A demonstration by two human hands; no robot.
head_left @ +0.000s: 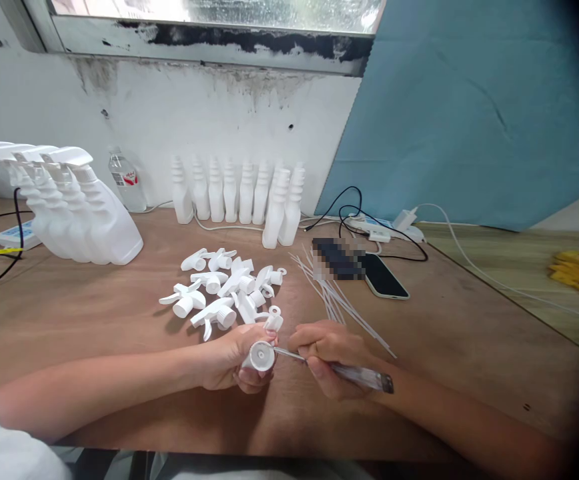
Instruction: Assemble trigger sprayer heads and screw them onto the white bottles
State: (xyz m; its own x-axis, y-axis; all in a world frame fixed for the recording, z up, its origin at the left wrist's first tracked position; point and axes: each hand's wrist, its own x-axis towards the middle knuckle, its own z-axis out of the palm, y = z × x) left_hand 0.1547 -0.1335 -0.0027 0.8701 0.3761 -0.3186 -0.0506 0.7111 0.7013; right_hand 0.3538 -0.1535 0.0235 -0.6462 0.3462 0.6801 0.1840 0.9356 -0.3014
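My left hand (239,357) is closed around a white trigger spray head (261,357), its round open underside facing me. In my right hand (332,353) is a thin screwdriver (364,377) with a clear handle and a dark end. The screwdriver's metal shaft points left, and its tip meets the side of the spray head's round collar; whether it goes in, I cannot tell. Just beyond my left hand lies a loose pile of white trigger spray heads (219,317). Thin white dip tubes (354,317) lie fanned out behind my right hand.
Several empty-looking white bottles (247,193) stand by the wall. At the left, white bottles with spray heads (104,220) stand in a row, near a clear plastic bottle (127,180). A phone (385,276), a blurred dark object (338,259), cables and a power strip (389,229) are at right.
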